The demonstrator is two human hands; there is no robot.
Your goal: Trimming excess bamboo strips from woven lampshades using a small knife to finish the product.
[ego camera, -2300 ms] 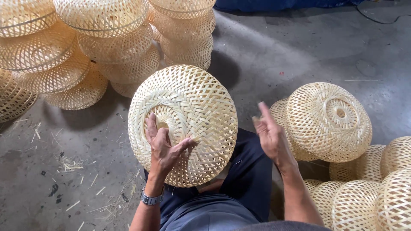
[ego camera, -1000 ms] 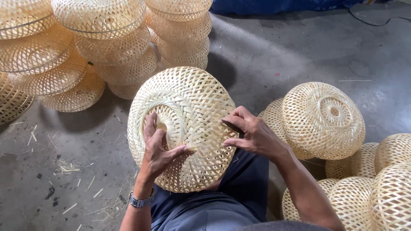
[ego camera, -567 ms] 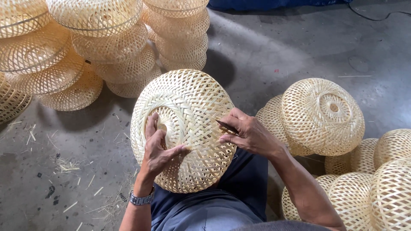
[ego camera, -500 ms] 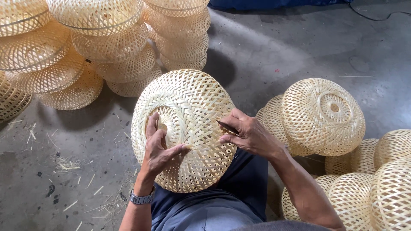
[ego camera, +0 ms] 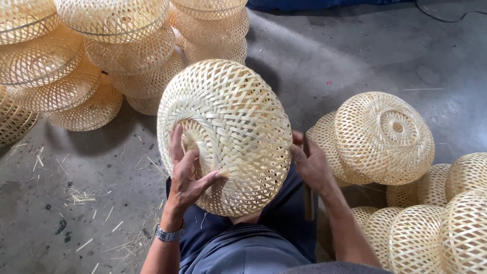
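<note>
Looking down from my head camera, I see stacks of pale woven bamboo dome shades piled at upper left on the grey concrete floor, well apart from my hands. At right lies a heap of similar round lattice shades, the topmost one tilted with its small central hole showing; it sits just beside my right forearm. Loose straw slivers litter the floor at lower left. Nothing lies between the camera and the work.

Over my lap in dark blue trousers, I hold the round pale-yellow woven bamboo shade, tilted with its domed outer side facing me. Its weave is tight and diagonal at the crown, opening into a hexagonal lattice toward the rim.

My left hand, a metal wristwatch on its wrist, lies spread on the dome's lower left, fingers open and pressed to the weave, thumb reaching right. My right hand grips the shade's right edge, fingers curled behind the rim; a thin dark stick-like object lies by it, though I cannot tell whether the hand holds it.
</note>
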